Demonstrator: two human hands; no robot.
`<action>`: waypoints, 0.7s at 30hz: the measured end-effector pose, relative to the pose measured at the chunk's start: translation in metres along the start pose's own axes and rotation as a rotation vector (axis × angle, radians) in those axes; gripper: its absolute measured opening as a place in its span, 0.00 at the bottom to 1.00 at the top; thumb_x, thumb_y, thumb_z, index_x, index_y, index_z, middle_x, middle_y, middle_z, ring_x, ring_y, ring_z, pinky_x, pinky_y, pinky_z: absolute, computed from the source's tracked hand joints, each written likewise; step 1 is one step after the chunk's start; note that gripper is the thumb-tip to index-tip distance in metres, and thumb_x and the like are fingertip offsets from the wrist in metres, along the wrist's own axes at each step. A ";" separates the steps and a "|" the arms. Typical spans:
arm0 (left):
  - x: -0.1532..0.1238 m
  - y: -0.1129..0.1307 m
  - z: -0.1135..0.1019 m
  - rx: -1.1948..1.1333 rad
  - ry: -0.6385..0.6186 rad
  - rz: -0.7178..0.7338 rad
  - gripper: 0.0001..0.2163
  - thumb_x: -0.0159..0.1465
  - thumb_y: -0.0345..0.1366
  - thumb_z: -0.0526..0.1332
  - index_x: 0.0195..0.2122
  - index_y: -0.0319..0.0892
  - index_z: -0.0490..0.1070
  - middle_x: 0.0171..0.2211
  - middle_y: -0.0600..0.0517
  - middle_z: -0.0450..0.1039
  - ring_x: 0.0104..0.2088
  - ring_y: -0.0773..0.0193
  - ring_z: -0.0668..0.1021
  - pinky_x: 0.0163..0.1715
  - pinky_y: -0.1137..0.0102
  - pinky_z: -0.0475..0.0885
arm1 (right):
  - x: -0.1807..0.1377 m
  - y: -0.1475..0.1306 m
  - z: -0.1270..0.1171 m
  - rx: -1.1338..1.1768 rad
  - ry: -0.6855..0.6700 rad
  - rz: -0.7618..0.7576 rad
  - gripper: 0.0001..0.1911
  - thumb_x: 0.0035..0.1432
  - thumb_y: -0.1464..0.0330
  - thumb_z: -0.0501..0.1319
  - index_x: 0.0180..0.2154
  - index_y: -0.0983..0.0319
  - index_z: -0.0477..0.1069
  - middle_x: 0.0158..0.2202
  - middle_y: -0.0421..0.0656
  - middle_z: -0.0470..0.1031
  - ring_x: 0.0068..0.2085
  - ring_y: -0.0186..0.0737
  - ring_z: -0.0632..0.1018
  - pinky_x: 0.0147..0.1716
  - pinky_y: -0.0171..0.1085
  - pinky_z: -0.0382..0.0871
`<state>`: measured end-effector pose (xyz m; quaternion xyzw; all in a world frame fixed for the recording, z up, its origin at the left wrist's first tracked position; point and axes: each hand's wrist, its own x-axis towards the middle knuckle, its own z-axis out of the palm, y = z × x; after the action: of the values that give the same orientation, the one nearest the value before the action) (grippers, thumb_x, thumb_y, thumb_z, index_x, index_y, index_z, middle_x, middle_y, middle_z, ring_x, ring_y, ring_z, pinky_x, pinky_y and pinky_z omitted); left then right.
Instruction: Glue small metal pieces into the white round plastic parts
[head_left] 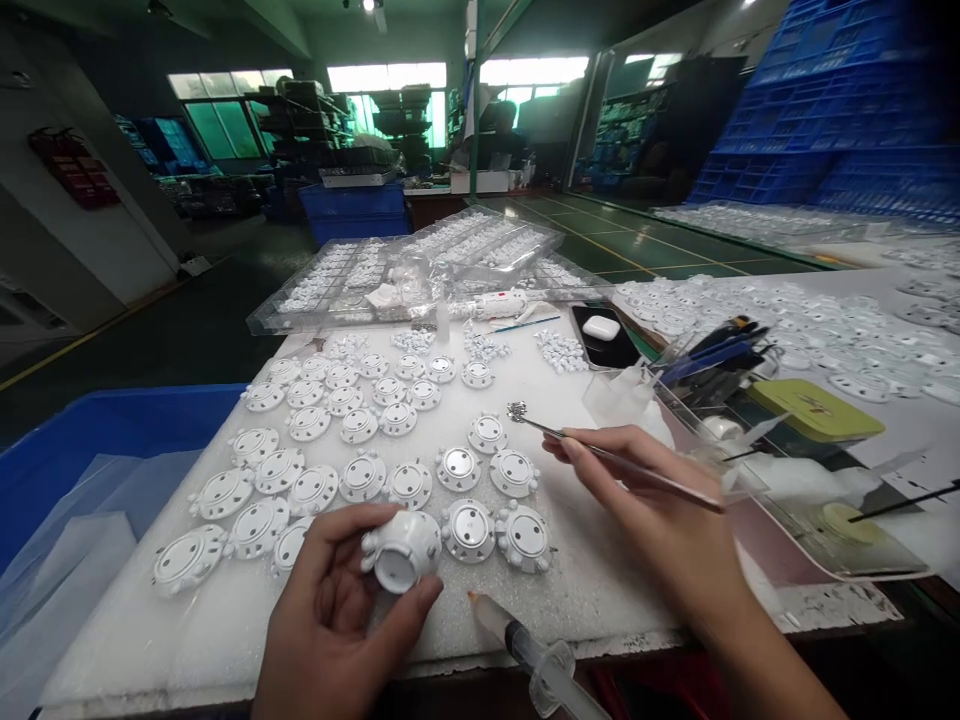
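My left hand (349,610) is closed around a small round white cup-shaped piece (401,550) with little knobs on its side, its round base facing me. In my right hand (637,480) is a slim pair of metal tweezers (600,455), pinched like a pen. Their tips reach a small pile of tiny silvery parts (517,410) on the white foam sheet (585,600). Beside my left hand lie several round white saucer-like pieces (469,528) with small dark marks. A syringe (529,645) with an orange tip lies between my hands near the front edge.
Clear trays (322,315) of small white parts stand at the back. A phone (609,345) carries a white case. To the right are a tool box (780,520), a yellow-green lid (817,408) and more white pieces. A blue bin (135,430) sits left.
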<state>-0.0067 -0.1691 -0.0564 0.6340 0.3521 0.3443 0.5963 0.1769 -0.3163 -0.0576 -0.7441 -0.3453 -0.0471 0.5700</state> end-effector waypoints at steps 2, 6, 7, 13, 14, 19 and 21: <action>0.004 0.003 0.004 0.012 0.025 0.007 0.21 0.52 0.45 0.77 0.44 0.45 0.74 0.36 0.53 0.80 0.38 0.63 0.84 0.41 0.77 0.80 | 0.001 -0.011 0.005 0.273 -0.054 0.178 0.08 0.62 0.61 0.68 0.37 0.59 0.79 0.35 0.44 0.84 0.38 0.43 0.86 0.38 0.35 0.83; 0.011 -0.003 0.010 0.039 0.053 0.095 0.18 0.54 0.38 0.75 0.45 0.48 0.75 0.40 0.55 0.80 0.42 0.67 0.82 0.43 0.80 0.78 | 0.007 -0.025 0.022 0.761 -0.279 0.423 0.13 0.58 0.60 0.71 0.29 0.61 0.76 0.27 0.43 0.81 0.26 0.36 0.82 0.25 0.30 0.78; 0.012 -0.006 0.010 0.030 0.047 0.107 0.18 0.55 0.37 0.75 0.45 0.48 0.74 0.41 0.55 0.80 0.42 0.67 0.83 0.43 0.79 0.78 | 0.009 -0.026 0.026 0.823 -0.328 0.477 0.14 0.58 0.60 0.71 0.28 0.62 0.75 0.25 0.42 0.80 0.23 0.34 0.79 0.21 0.28 0.74; 0.011 -0.016 0.009 0.018 -0.003 0.202 0.14 0.57 0.33 0.73 0.43 0.46 0.74 0.42 0.53 0.80 0.45 0.63 0.83 0.44 0.73 0.80 | 0.017 -0.030 0.038 0.934 -0.453 0.624 0.15 0.56 0.63 0.71 0.24 0.63 0.71 0.22 0.41 0.76 0.20 0.29 0.72 0.16 0.26 0.63; 0.010 -0.016 0.009 0.032 -0.010 0.225 0.13 0.58 0.33 0.72 0.43 0.46 0.74 0.42 0.52 0.80 0.46 0.62 0.83 0.45 0.72 0.80 | 0.017 -0.030 0.039 0.929 -0.471 0.641 0.15 0.56 0.63 0.71 0.24 0.63 0.71 0.22 0.41 0.76 0.20 0.29 0.72 0.16 0.27 0.63; 0.010 -0.019 0.008 0.045 -0.016 0.264 0.13 0.58 0.31 0.72 0.43 0.47 0.75 0.43 0.53 0.80 0.47 0.62 0.83 0.47 0.73 0.80 | 0.018 -0.030 0.044 0.883 -0.476 0.703 0.16 0.54 0.62 0.70 0.24 0.63 0.69 0.22 0.41 0.74 0.19 0.30 0.70 0.16 0.28 0.61; 0.009 -0.019 0.008 0.043 -0.019 0.270 0.13 0.58 0.30 0.72 0.43 0.47 0.75 0.42 0.53 0.81 0.47 0.63 0.83 0.47 0.74 0.80 | 0.017 -0.029 0.044 0.869 -0.460 0.710 0.16 0.53 0.62 0.70 0.24 0.62 0.69 0.22 0.41 0.74 0.19 0.30 0.70 0.15 0.29 0.60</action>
<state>0.0044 -0.1645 -0.0755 0.6915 0.2652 0.4078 0.5340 0.1591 -0.2662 -0.0408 -0.5042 -0.1779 0.4534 0.7131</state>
